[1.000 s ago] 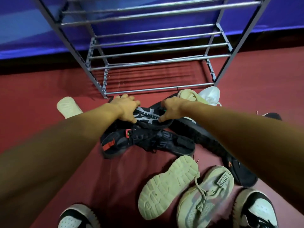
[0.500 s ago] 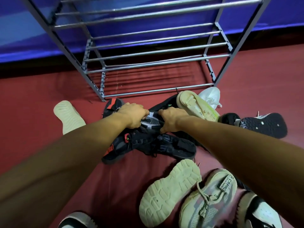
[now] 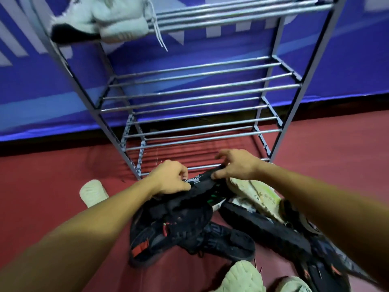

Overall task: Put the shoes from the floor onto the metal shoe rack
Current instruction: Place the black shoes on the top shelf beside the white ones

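Floor: red, running under the rack and the heap of shoes.
Wall: blue with pale stripes, behind the rack.
Metal shoe rack: grey frame with tiers of round bars, standing on the floor against the wall. The lower tiers in view carry nothing.
White shoe: blurred, on the left of the upper tier, with laces hanging below the bars.
Heap: several shoes tumbled together just in front of the rack, among them a black shoe with red trim, a long black-soled shoe and a pale yellowish shoe lying sole up.
Black patterned shoe: atop the heap, just before the lowest front bar and on no tier. Whether it touches the shoes below cannot be told.
Cream shoe: alone on the floor, left of the heap.
Left hand: grip clamped on the near-left end of the black patterned shoe, fingers curled.
Right hand: grip pinching that shoe's other end, thumb pressed on its side.
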